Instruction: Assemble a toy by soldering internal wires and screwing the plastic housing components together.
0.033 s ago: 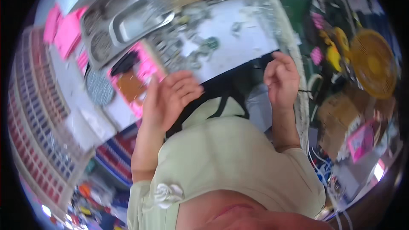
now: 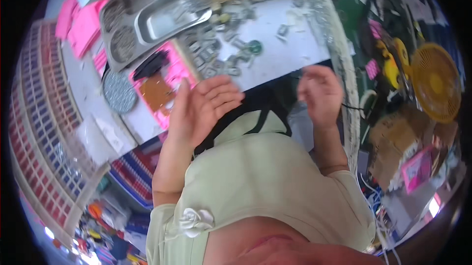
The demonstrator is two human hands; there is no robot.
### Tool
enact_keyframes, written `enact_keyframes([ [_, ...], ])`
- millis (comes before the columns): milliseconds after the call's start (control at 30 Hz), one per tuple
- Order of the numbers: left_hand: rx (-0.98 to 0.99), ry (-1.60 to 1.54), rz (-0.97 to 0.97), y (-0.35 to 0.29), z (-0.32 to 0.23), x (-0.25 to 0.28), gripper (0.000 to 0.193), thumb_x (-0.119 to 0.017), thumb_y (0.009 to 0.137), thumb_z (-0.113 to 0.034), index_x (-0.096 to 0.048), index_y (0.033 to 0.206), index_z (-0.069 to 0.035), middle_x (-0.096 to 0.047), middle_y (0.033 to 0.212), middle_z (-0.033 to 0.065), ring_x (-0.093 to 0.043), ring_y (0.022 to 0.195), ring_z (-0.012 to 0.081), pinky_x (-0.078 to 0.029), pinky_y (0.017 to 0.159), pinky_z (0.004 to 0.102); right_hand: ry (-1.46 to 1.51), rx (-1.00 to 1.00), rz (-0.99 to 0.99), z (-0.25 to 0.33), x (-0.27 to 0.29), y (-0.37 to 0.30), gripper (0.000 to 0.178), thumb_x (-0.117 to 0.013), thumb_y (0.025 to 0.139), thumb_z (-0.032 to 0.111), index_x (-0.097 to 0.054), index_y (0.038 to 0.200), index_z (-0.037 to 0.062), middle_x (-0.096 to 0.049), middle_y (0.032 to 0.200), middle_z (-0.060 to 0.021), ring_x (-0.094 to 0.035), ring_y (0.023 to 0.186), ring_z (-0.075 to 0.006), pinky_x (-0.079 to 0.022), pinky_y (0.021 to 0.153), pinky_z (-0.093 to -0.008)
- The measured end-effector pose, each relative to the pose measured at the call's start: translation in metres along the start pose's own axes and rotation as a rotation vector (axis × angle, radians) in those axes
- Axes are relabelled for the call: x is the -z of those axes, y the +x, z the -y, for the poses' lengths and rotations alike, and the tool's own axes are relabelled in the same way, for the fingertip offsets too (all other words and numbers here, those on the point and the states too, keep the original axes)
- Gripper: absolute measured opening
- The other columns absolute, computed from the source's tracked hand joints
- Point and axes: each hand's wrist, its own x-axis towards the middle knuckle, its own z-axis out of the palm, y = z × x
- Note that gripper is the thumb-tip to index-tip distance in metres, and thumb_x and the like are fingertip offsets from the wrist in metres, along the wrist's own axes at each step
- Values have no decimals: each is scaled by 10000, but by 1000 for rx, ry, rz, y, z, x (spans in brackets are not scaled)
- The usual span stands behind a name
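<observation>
- Your left hand (image 2: 205, 105), left of centre in the frame, turns its palm up; its fingers lie side by side, gently bent, with the thumb standing apart and nothing visible in the palm.
- Your right hand (image 2: 322, 95), right of centre, curls its fingers inward; blur hides the tips, so whether they meet or pinch anything cannot be told.
- Black fabric (image 2: 263, 90) stretches between your hands at mid-frame, along the near edge of the white tabletop (image 2: 290, 51).
- A shallow pink tray (image 2: 180, 71), nearest your left hand, lies just beyond it toward the upper left; it carries a flat brown piece (image 2: 156, 92) and a dark object (image 2: 151, 64).
- Small grey pieces (image 2: 209, 51) spread over the tabletop at upper centre, with a green round piece (image 2: 254, 47) among those farther right.
- A metal compartment tray (image 2: 132, 19) occupies the upper left, and a grey textured disc (image 2: 119, 92) lies beside the pink tray, to its left.
- Toward the rim, pink sheets (image 2: 83, 29) appear at upper left, a pale lattice crate (image 2: 51, 117) at far left, and a round orange lattice object (image 2: 436, 83) at far right.
</observation>
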Motion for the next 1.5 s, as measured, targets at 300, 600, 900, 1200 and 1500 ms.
enact_keyframes([
  [300,-74,-131,-42,-20,-5,15,781,-279,1060,-587,-379,1479,64,-517,1440,214,-543,1298,260,-424,1108,397,-677,757,500,-6,-125,45,344,-813,671,43,-726,999,99,-653,917,-24,-554,830,-261,-469,713,-363],
  [600,-110,-34,-43,-27,1,17,669,-391,1073,-443,-300,1530,38,-494,1445,191,-509,1309,260,-412,1088,407,-678,717,591,-24,-127,43,279,-802,726,158,-712,989,129,-664,970,14,-557,859,-250,-434,736,-382],
  [900,-51,182,-131,-39,0,21,331,-562,1026,-172,-591,1251,70,-680,1106,176,-688,943,235,-563,825,371,-362,762,424,-26,-125,44,265,-863,729,123,-732,959,110,-618,830,-8,-528,747,-235,-419,667,-354],
  [1200,-206,166,-189,-32,11,21,188,-662,961,-90,-648,1062,69,-683,941,166,-661,701,171,-543,580,284,-297,716,517,-27,-112,42,361,-840,732,56,-747,1079,90,-618,813,-11,-551,692,-231,-451,628,-338],
  [1500,-389,380,-263,-29,4,22,130,-646,938,-33,-645,1028,61,-658,883,151,-618,628,147,-517,515,259,-1137,65,-59,-1,-9,112,386,-764,823,186,-689,1171,36,-708,741,-107,-673,623,-280,-555,671,-354],
])
